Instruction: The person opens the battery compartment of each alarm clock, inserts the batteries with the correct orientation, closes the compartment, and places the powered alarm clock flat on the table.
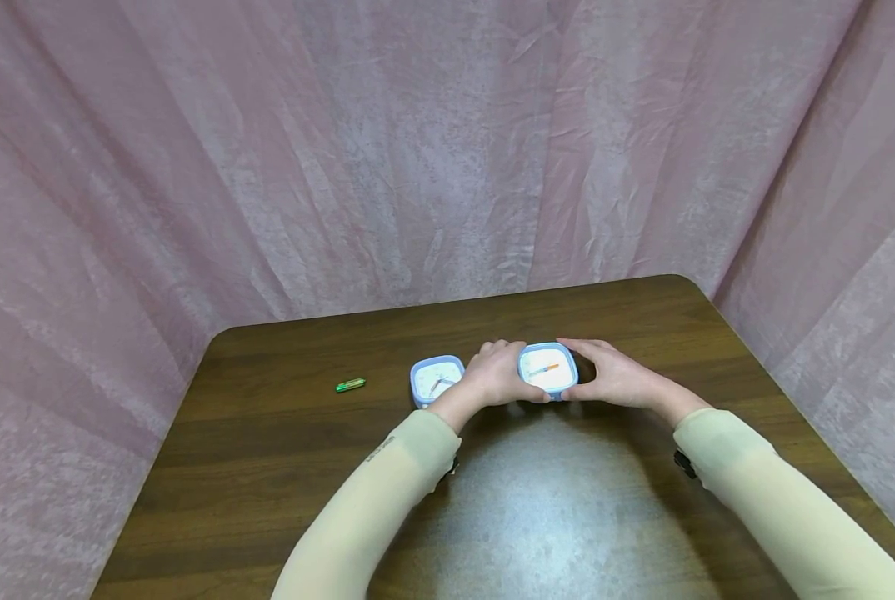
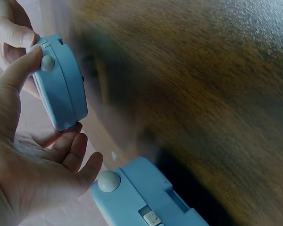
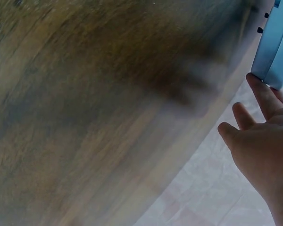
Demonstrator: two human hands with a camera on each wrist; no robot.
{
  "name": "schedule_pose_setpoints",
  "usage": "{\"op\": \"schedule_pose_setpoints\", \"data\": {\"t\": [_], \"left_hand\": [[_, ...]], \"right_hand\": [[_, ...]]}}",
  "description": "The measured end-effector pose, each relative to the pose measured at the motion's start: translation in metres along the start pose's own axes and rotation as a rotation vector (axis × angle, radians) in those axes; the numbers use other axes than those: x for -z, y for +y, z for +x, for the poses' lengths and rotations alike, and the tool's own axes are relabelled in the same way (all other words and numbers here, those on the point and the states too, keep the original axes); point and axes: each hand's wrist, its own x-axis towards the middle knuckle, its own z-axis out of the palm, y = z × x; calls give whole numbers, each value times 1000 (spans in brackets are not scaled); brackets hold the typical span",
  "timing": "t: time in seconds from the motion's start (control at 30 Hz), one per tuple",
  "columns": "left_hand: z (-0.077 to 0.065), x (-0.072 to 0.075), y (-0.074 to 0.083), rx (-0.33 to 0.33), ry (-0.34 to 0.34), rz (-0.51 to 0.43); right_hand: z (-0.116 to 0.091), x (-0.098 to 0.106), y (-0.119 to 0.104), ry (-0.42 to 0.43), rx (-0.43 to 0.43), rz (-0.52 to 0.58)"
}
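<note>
Between my two hands is a light blue alarm clock (image 1: 548, 368) with a white face and an orange hand or strip across it. My left hand (image 1: 498, 372) grips its left side; in the left wrist view the thumb lies by a round white knob and fingertips touch the opposite edge. From the right, my right hand (image 1: 616, 375) pinches the same clock between thumb and fingers. The clock (image 2: 61, 89) is held off the tabletop, its side facing the left wrist camera. A second blue alarm clock (image 1: 437, 379) stands just left of my left hand, partly covered by the wrist.
A small green cylinder (image 1: 351, 385), which looks like a battery, lies left of the second clock. The dark brown wooden table (image 1: 267, 492) has rounded far corners. Pink curtains (image 1: 432, 150) hang behind it and along the sides.
</note>
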Motion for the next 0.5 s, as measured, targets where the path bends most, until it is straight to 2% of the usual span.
{"op": "schedule_pose_setpoints", "data": {"t": [0.37, 0.5], "left_hand": [[1, -1, 1, 17, -16, 3], [0, -1, 1, 17, -15, 33]], "right_hand": [[3, -3, 6, -11, 16, 0], [5, -4, 8, -16, 19, -4]]}}
